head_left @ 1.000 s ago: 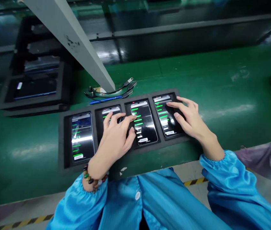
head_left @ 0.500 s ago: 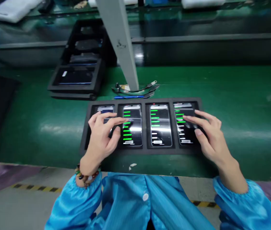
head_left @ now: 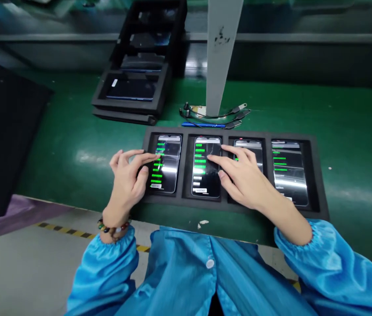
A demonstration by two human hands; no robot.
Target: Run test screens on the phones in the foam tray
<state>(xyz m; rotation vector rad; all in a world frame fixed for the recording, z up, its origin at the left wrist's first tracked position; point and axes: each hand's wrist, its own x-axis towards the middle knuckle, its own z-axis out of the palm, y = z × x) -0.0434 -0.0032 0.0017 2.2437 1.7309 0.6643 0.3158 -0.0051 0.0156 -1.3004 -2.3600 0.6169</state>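
Lit smartphones lie face up in a black foam tray (head_left: 205,205), each in its own compartment. My left hand (head_left: 126,175) is open over the tray's left end, its index finger stretched onto the screen of the leftmost phone (head_left: 167,169). With fingers spread, my right hand (head_left: 238,177) points its index finger at the screen of the second phone (head_left: 207,180). That hand partly covers the third phone (head_left: 250,145). At the right end is another phone (head_left: 293,173), with no hand on it. Green and white text lines show on the screens. Neither hand holds anything.
Behind the tray, short black cables (head_left: 235,115) and a blue pen (head_left: 202,125) lie by a grey post (head_left: 220,66). Stacked foam trays with phones (head_left: 131,87) stand at the back left. A black object (head_left: 4,131) fills the left edge.
My right hand has moved left from the rightmost phone to the second one. My left index finger has gone from the second phone's edge to the leftmost phone. The view has shifted.
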